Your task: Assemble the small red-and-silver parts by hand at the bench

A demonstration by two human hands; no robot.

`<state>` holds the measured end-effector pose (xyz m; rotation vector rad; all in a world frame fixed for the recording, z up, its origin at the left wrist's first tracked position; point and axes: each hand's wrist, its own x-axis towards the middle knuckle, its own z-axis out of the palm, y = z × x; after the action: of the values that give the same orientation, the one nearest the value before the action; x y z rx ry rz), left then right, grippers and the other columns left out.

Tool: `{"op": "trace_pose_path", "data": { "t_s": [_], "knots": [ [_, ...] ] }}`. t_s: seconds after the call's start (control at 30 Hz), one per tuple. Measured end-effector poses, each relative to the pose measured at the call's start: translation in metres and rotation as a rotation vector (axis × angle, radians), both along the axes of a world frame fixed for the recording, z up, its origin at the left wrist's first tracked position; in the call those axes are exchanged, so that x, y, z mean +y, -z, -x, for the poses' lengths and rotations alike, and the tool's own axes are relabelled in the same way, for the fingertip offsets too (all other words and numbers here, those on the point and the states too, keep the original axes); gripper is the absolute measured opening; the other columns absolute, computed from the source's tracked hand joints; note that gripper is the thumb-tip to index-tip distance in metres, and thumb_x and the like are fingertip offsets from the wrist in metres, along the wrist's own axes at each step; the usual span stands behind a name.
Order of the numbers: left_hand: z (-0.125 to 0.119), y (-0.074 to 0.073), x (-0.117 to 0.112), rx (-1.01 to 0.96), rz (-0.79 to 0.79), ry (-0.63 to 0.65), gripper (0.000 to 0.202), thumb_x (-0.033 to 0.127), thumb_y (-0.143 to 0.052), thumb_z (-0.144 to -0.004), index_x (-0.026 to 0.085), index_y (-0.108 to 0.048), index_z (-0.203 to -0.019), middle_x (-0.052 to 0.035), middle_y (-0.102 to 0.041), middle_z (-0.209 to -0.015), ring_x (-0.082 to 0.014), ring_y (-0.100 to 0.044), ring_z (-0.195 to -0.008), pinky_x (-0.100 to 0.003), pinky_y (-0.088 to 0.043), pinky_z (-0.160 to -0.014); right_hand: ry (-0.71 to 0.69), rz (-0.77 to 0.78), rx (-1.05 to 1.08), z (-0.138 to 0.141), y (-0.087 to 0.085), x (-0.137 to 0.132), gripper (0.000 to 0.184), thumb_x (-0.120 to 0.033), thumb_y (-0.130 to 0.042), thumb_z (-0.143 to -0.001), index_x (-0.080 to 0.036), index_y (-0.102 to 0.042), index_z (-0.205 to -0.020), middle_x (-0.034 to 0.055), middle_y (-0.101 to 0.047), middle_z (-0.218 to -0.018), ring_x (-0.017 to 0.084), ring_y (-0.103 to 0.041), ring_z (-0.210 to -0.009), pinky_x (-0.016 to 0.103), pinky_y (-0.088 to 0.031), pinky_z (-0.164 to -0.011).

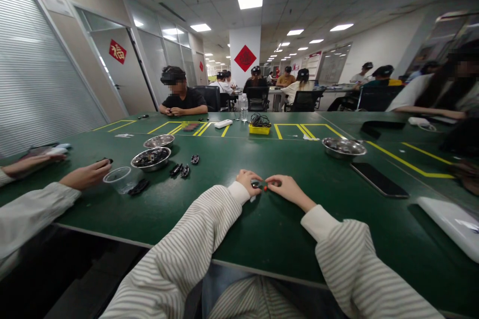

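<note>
My left hand (pixel 247 180) and my right hand (pixel 287 188) rest close together on the green table (pixel 284 229), both in striped sleeves. Their fingers are curled and pinch a small dark part with a red tip (pixel 261 186) between them. The left fingers grip its dark end, the right fingers meet it at the red end. The part is too small to name.
Two steel bowls (pixel 151 158) of dark parts, loose black clips (pixel 179 170) and a clear plastic cup (pixel 120 179) sit to the left, by a neighbour's hand (pixel 87 175). Another steel bowl (pixel 344 147), a phone (pixel 378 179) and a white device (pixel 449 219) lie right. Other people sit at the far side.
</note>
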<state>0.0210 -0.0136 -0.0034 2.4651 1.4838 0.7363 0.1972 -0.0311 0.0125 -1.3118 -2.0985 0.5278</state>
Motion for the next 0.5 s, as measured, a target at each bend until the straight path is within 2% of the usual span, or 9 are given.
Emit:
{"op": "trace_pose_path", "data": {
  "t_s": [0.1, 0.2, 0.27, 0.5],
  "knots": [
    [0.01, -0.002, 0.006, 0.024, 0.046, 0.049, 0.028, 0.028, -0.062, -0.056, 0.021, -0.063, -0.083, -0.0004, -0.06, -0.079, -0.0151, -0.05, -0.077, -0.027, -0.037, -0.074, -0.023, -0.037, -0.06, -0.001, 0.003, 0.0, 0.029, -0.035, -0.057, -0.061, -0.019, -0.064, -0.084, 0.0027, -0.063, -0.074, 0.013, -0.053, -0.06, 0.023, -0.039, -0.056],
    [0.013, -0.001, 0.009, 0.014, 0.079, 0.086, 0.02, 0.028, -0.06, -0.059, 0.019, -0.064, -0.077, 0.0009, -0.06, -0.068, -0.0109, -0.051, -0.063, -0.023, -0.039, -0.064, -0.015, -0.075, -0.086, 0.003, 0.007, -0.002, 0.023, -0.035, -0.057, -0.062, -0.02, -0.066, -0.078, 0.0031, -0.062, -0.071, 0.013, -0.052, -0.061, 0.023, -0.039, -0.057],
    [0.012, 0.0, 0.007, 0.004, 0.063, 0.116, 0.019, 0.029, -0.06, -0.06, 0.02, -0.064, -0.075, 0.001, -0.059, -0.067, -0.0102, -0.051, -0.061, -0.021, -0.039, -0.061, -0.015, -0.082, -0.081, 0.006, 0.008, -0.004, 0.021, -0.034, -0.056, -0.064, -0.02, -0.067, -0.076, 0.0033, -0.062, -0.07, 0.013, -0.053, -0.06, 0.024, -0.039, -0.057],
    [0.004, -0.003, -0.002, -0.063, -0.072, 0.18, 0.016, 0.025, -0.06, -0.063, 0.019, -0.063, -0.077, -0.0001, -0.058, -0.07, -0.0102, -0.05, -0.065, -0.023, -0.04, -0.067, 0.001, -0.073, 0.121, 0.009, 0.003, -0.008, 0.019, -0.029, -0.056, -0.065, -0.019, -0.066, -0.078, 0.0047, -0.065, -0.076, 0.016, -0.058, -0.067, 0.025, -0.043, -0.063]
  ]
}}
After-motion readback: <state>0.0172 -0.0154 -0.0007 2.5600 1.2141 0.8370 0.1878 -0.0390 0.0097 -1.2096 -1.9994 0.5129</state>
